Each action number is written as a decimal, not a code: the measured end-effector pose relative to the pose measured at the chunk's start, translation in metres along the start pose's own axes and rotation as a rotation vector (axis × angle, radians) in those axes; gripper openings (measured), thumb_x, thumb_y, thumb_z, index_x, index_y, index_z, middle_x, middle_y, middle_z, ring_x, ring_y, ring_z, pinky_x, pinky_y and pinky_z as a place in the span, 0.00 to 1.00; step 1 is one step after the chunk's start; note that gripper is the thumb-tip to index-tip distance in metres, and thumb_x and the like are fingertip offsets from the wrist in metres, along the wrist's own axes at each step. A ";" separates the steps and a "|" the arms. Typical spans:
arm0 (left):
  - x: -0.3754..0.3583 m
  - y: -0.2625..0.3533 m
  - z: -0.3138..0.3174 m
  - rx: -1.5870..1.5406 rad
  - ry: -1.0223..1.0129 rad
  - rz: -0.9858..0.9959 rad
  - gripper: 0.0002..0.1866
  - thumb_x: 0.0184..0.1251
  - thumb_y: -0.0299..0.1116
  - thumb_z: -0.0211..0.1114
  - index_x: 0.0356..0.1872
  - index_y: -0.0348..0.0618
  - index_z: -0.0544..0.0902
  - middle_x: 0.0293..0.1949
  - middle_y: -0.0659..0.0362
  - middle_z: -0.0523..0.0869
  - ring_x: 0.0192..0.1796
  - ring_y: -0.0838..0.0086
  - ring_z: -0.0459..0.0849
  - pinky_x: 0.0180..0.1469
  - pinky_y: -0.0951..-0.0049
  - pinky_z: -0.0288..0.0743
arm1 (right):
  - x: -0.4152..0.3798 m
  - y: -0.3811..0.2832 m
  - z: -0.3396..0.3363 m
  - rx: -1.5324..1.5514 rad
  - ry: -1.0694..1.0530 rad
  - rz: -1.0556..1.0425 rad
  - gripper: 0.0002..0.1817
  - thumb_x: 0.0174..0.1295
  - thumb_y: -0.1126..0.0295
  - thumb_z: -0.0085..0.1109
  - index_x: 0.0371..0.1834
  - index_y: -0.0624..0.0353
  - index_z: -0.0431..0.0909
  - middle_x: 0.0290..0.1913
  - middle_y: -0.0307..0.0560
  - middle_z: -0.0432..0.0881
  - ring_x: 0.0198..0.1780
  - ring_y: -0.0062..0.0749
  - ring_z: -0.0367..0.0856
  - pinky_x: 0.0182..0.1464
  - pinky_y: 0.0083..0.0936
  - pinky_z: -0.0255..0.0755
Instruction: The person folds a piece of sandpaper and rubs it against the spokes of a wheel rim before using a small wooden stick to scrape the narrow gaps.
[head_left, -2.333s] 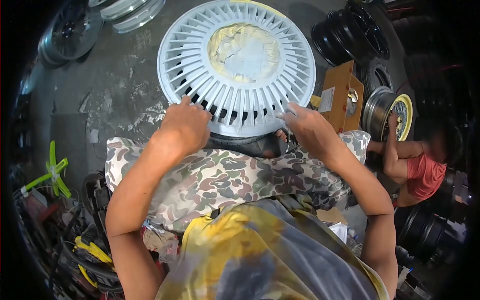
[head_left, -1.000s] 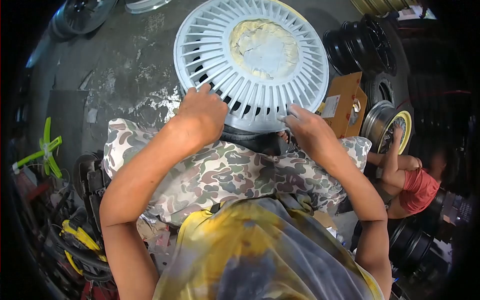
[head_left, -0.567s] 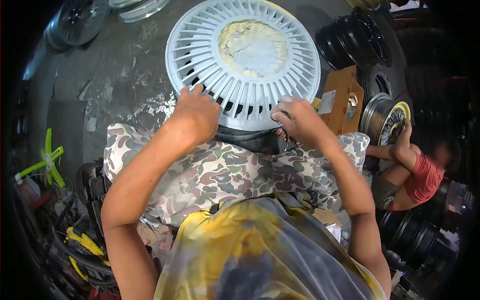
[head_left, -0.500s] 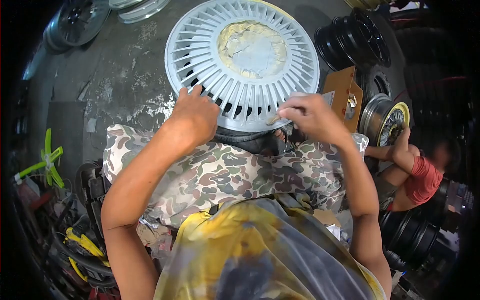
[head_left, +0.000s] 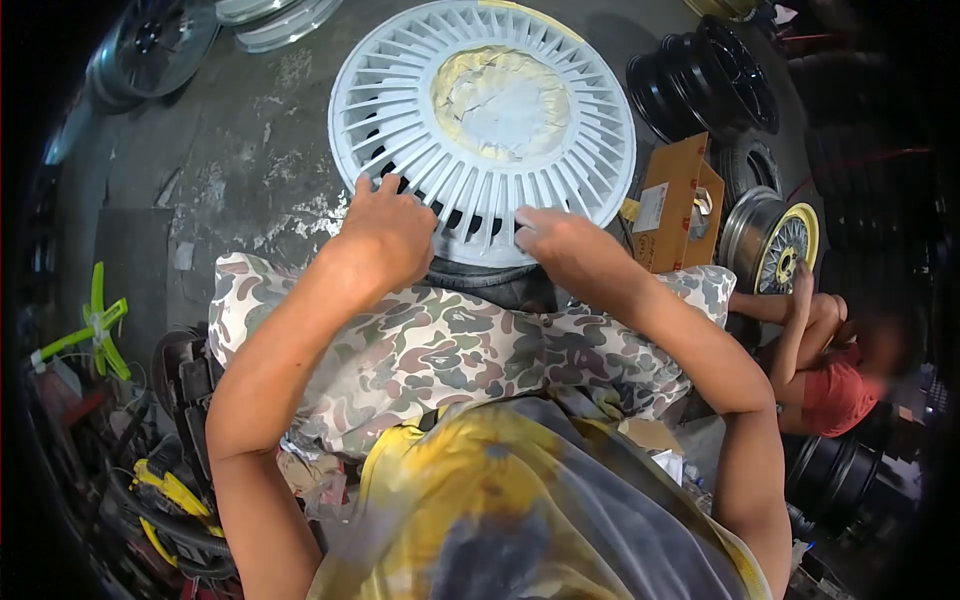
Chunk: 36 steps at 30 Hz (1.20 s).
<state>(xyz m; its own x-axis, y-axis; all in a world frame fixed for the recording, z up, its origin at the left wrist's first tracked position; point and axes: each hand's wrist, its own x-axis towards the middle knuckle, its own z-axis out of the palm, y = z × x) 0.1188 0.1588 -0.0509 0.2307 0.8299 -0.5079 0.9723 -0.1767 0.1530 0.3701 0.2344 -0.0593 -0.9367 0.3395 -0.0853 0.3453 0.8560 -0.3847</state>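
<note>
Wheel [head_left: 490,166], pale grey and round, with no long axis, lies just ahead of both hands. Left hand [head_left: 383,232] grips its near-left edge; right hand [head_left: 562,242], fingers bent, meets its near edge, any hold hidden.

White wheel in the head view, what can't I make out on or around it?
In the head view:
- Centre of the wheel: hidden by the cover.
- Anything in the right hand: hidden by its own back.
- Box contents: mostly hidden by its side.
- Silver rim, upper left: cut off by the top edge.
</note>
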 end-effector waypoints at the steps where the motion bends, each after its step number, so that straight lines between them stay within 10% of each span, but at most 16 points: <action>1: 0.003 0.001 -0.003 0.005 -0.047 -0.009 0.17 0.75 0.40 0.64 0.57 0.47 0.90 0.56 0.50 0.89 0.69 0.52 0.77 0.77 0.42 0.63 | 0.002 0.002 0.003 -0.017 0.027 -0.057 0.05 0.63 0.80 0.57 0.39 0.68 0.81 0.43 0.60 0.80 0.45 0.59 0.85 0.50 0.48 0.78; 10: 0.001 -0.001 -0.005 -0.028 -0.038 -0.012 0.15 0.74 0.39 0.64 0.54 0.46 0.91 0.56 0.50 0.89 0.68 0.52 0.78 0.79 0.40 0.60 | 0.008 0.011 0.005 0.158 -0.028 0.190 0.09 0.70 0.71 0.61 0.38 0.66 0.85 0.40 0.58 0.83 0.45 0.58 0.83 0.48 0.44 0.75; 12: 0.001 -0.004 -0.004 -0.029 -0.060 -0.019 0.15 0.74 0.38 0.64 0.53 0.46 0.91 0.55 0.50 0.89 0.68 0.52 0.78 0.79 0.40 0.60 | 0.001 0.018 -0.009 0.296 0.014 0.140 0.09 0.72 0.70 0.62 0.42 0.66 0.87 0.35 0.52 0.84 0.38 0.45 0.85 0.42 0.35 0.76; 14: -0.001 -0.011 -0.007 -0.077 0.043 0.029 0.14 0.74 0.39 0.64 0.49 0.42 0.91 0.47 0.48 0.91 0.59 0.52 0.84 0.73 0.46 0.70 | -0.007 0.017 -0.050 0.802 -0.092 0.553 0.11 0.73 0.68 0.65 0.46 0.67 0.89 0.37 0.47 0.87 0.33 0.28 0.84 0.39 0.27 0.77; 16: -0.004 -0.028 -0.021 -0.265 0.076 -0.013 0.15 0.75 0.39 0.64 0.48 0.39 0.91 0.43 0.46 0.91 0.54 0.51 0.87 0.67 0.48 0.75 | -0.024 0.029 -0.062 0.773 0.244 0.582 0.12 0.73 0.69 0.67 0.50 0.67 0.88 0.38 0.39 0.86 0.31 0.15 0.79 0.36 0.17 0.75; 21: 0.008 -0.100 -0.018 -0.449 0.470 -0.184 0.18 0.75 0.43 0.66 0.44 0.34 0.89 0.35 0.43 0.91 0.40 0.53 0.91 0.50 0.54 0.81 | -0.051 0.097 -0.044 0.870 0.554 0.639 0.14 0.75 0.71 0.64 0.56 0.71 0.83 0.39 0.43 0.89 0.39 0.20 0.87 0.39 0.16 0.77; 25: 0.032 -0.157 0.007 -0.487 0.433 -0.326 0.21 0.77 0.46 0.65 0.48 0.34 0.89 0.39 0.41 0.92 0.42 0.50 0.93 0.48 0.53 0.86 | -0.051 0.127 -0.006 0.615 0.678 0.633 0.13 0.78 0.69 0.59 0.56 0.68 0.77 0.43 0.52 0.91 0.45 0.35 0.92 0.43 0.26 0.81; 27: 0.035 -0.156 0.015 -0.985 0.203 -0.496 0.24 0.78 0.47 0.65 0.55 0.31 0.84 0.39 0.43 0.90 0.37 0.61 0.92 0.38 0.62 0.88 | -0.039 0.122 0.004 0.310 0.703 0.616 0.12 0.80 0.66 0.53 0.55 0.65 0.73 0.44 0.63 0.89 0.44 0.56 0.90 0.49 0.43 0.78; 36: 0.062 -0.144 0.032 -1.253 0.254 -0.543 0.23 0.75 0.41 0.67 0.53 0.25 0.82 0.38 0.43 0.90 0.35 0.61 0.93 0.31 0.64 0.90 | -0.014 0.104 0.030 0.022 0.611 0.595 0.09 0.78 0.69 0.52 0.53 0.63 0.71 0.35 0.64 0.85 0.39 0.69 0.82 0.48 0.57 0.69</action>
<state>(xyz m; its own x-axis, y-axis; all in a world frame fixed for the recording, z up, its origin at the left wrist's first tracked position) -0.0055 0.2187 -0.1314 -0.3054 0.7376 -0.6022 0.2245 0.6704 0.7073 0.4168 0.3068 -0.1257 -0.4020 0.8865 0.2290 0.7629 0.4626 -0.4515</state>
